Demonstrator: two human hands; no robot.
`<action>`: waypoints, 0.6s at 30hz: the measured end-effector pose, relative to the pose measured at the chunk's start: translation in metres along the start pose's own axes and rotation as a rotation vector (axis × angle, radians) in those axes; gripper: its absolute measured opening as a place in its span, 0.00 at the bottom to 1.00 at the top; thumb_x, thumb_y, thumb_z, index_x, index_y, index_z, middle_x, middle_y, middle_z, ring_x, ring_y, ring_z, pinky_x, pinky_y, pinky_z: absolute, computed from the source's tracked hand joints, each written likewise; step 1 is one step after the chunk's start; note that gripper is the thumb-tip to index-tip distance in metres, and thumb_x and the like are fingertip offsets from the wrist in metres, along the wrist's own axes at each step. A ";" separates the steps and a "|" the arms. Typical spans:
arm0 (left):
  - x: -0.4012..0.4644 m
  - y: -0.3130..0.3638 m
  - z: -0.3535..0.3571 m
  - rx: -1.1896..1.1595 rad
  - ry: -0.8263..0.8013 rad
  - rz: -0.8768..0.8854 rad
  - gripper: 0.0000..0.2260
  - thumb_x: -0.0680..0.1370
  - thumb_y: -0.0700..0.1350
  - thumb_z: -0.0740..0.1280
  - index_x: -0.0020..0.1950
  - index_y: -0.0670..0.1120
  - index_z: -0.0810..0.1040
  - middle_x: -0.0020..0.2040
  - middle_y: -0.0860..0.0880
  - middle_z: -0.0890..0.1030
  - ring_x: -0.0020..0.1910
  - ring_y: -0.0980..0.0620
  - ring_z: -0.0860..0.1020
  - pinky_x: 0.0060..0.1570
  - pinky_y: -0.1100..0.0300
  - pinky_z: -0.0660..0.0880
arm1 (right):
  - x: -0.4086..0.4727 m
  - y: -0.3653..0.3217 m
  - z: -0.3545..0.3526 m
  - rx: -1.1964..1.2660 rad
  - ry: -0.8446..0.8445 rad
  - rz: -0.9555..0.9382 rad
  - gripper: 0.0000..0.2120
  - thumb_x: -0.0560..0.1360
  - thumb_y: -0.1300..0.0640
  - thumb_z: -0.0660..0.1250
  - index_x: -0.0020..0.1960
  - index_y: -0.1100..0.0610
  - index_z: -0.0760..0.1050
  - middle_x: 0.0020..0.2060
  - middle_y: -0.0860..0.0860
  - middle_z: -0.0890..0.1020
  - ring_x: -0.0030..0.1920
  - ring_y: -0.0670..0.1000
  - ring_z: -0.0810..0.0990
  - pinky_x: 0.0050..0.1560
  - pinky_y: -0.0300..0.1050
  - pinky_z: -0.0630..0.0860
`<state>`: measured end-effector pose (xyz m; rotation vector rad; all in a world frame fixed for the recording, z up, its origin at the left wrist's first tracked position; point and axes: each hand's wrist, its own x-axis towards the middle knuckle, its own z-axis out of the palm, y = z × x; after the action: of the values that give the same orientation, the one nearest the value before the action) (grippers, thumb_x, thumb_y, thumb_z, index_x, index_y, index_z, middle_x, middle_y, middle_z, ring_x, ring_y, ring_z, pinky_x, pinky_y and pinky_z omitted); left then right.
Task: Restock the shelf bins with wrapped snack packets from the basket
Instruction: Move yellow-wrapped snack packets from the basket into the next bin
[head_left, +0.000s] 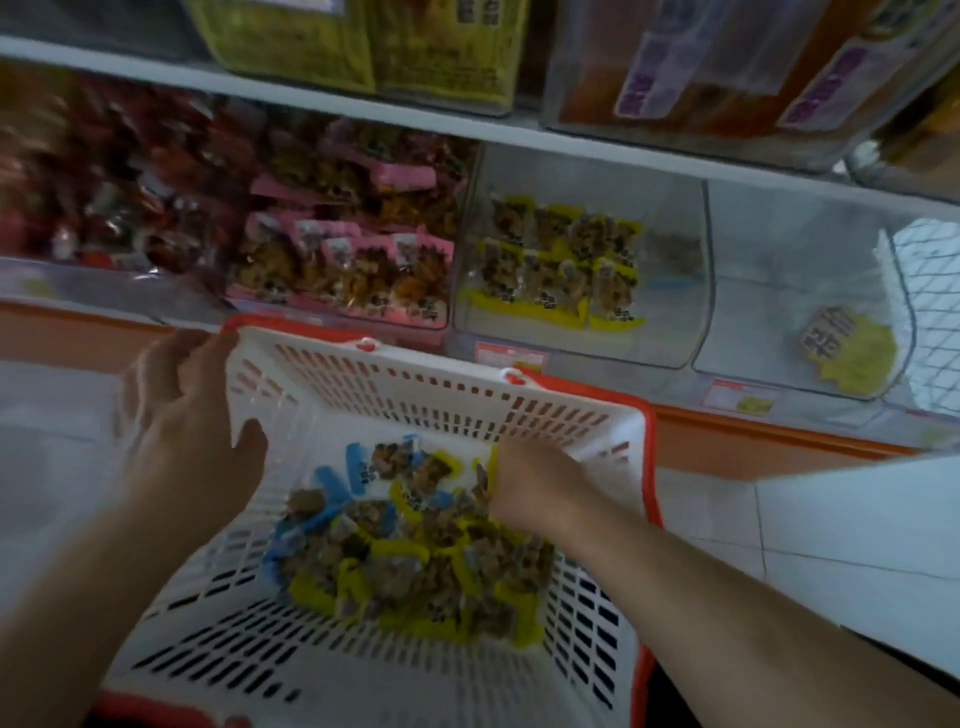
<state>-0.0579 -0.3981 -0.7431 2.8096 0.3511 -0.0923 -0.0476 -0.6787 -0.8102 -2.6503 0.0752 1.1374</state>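
A white slotted basket (426, 395) with a red rim sits low in front of the shelf. A heap of yellow and blue wrapped snack packets (405, 551) lies in its bottom. My left hand (192, 415) grips the basket's left wall near the far corner, thumb inside. My right hand (524, 483) reaches down into the basket, its fingers curled round packets at the heap's right edge. Straight ahead, a clear shelf bin (670, 260) holds two rows of yellow packets (561, 265) and has bare room on its right side.
A bin of pink packets (343, 260) stands left of the yellow bin, red packets (104, 208) further left. A nearly bare clear bin (795, 291) with one yellow label is on the right. Boxes fill the shelf above. White floor tiles (831, 545) lie at right.
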 end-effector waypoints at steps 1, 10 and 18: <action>0.002 -0.009 0.002 -0.002 -0.086 -0.093 0.39 0.74 0.39 0.73 0.80 0.52 0.58 0.77 0.43 0.60 0.73 0.30 0.63 0.70 0.30 0.65 | 0.014 0.004 0.018 -0.040 0.021 0.044 0.13 0.77 0.54 0.70 0.60 0.56 0.78 0.57 0.58 0.80 0.60 0.60 0.81 0.55 0.53 0.83; 0.016 -0.026 0.013 -0.026 -0.383 -0.295 0.42 0.81 0.48 0.66 0.83 0.50 0.37 0.80 0.41 0.55 0.77 0.33 0.58 0.74 0.37 0.61 | 0.048 0.009 0.087 -0.336 0.021 0.133 0.25 0.80 0.56 0.68 0.74 0.57 0.64 0.67 0.59 0.71 0.65 0.61 0.76 0.63 0.56 0.78; 0.010 -0.003 -0.001 -0.255 0.016 -0.031 0.23 0.78 0.43 0.68 0.73 0.48 0.67 0.70 0.44 0.69 0.69 0.40 0.70 0.67 0.44 0.72 | 0.012 -0.022 0.030 -0.038 0.103 -0.054 0.02 0.81 0.55 0.66 0.49 0.52 0.74 0.45 0.51 0.79 0.47 0.53 0.80 0.48 0.48 0.80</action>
<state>-0.0490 -0.3921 -0.7438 2.5548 0.3815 -0.0291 -0.0573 -0.6497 -0.8340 -2.7257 0.0010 0.9944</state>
